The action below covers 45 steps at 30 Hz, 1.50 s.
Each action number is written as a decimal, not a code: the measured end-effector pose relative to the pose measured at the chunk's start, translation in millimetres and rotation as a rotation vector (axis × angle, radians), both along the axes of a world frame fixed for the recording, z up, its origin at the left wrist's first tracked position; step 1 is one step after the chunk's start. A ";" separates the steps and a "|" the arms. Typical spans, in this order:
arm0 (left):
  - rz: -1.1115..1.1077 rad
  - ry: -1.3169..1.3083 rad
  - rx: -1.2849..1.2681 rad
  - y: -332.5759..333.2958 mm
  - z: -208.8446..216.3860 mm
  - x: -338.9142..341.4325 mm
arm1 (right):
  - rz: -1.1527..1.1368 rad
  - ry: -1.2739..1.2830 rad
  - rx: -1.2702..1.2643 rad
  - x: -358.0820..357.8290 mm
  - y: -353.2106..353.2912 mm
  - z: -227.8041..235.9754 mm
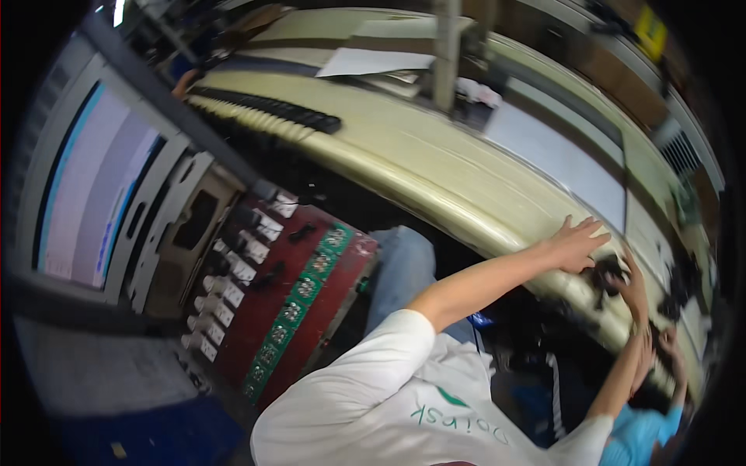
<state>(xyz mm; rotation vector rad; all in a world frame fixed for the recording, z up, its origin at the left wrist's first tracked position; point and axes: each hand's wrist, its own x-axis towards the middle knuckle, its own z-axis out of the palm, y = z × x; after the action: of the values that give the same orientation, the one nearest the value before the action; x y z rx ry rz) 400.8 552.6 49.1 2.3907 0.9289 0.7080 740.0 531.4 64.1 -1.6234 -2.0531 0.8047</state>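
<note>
My left hand [579, 245] reaches over the long cream-coloured bench [435, 167], fingers spread and holding nothing that I can see. Close by on its right, my right hand [633, 295] is curled at a small dark object [610, 272], black with a paler patch and blurred. Thumb and fingers lie on either side of this object, at the bench's near edge. Its exact kind cannot be made out.
Several black pieces with pale cords [268, 113] line the bench's far left edge. Pale sheets [559, 151] lie behind my hands. A monitor [101, 186] and a red board [307, 287] with a green strip are at left. A co-worker in blue [641, 435] works at right.
</note>
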 end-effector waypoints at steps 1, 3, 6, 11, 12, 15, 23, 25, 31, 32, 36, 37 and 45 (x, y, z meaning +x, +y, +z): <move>0.109 -0.007 0.100 10.9 8.8 -39.9 | 0.004 -0.044 -0.005 -9.1 -4.1 22.1; 0.298 0.014 0.290 43.7 28.2 -148.4 | -0.144 -0.318 0.167 -12.1 -26.4 47.3; 0.908 -0.039 0.191 72.3 35.2 -349.8 | -0.226 -0.172 0.529 -88.3 -50.6 64.5; 1.495 0.749 0.216 58.7 -16.2 -628.1 | 0.002 0.397 0.225 -290.6 -57.9 48.0; 1.559 0.710 0.187 48.7 -29.1 -659.1 | 0.064 0.453 0.116 -317.3 -51.2 43.7; 1.489 0.734 -0.064 39.5 -37.2 -667.7 | 0.170 0.430 0.042 -371.1 -26.3 19.1; 1.140 0.583 -0.264 11.8 32.7 -435.0 | 0.040 0.194 -0.168 -431.0 13.7 14.7; 1.036 0.353 -0.305 8.9 35.5 -390.5 | -0.046 0.176 -0.304 -428.9 21.5 23.3; 0.702 -0.070 -0.645 32.6 -7.7 -280.8 | -0.243 0.140 0.041 -412.3 31.4 -14.3; 0.645 -0.384 -0.740 34.8 -13.5 -275.0 | -0.238 0.204 0.045 -411.6 35.2 -18.3; 0.669 -0.860 -0.935 18.3 11.4 -239.6 | -0.399 0.802 -0.083 -394.1 22.6 -17.4; 0.635 -1.028 -0.888 6.3 6.3 -238.0 | -0.395 0.914 -0.099 -388.6 15.0 -13.5; 0.301 -1.094 -0.528 -295.1 94.6 -273.3 | 0.462 1.175 -0.593 -359.2 -137.3 23.2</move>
<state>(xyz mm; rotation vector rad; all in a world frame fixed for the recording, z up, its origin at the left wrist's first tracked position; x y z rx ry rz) 127.6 257.6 143.7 1.1106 0.8059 1.4366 380.8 394.1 87.3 -0.4908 -1.3059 2.0338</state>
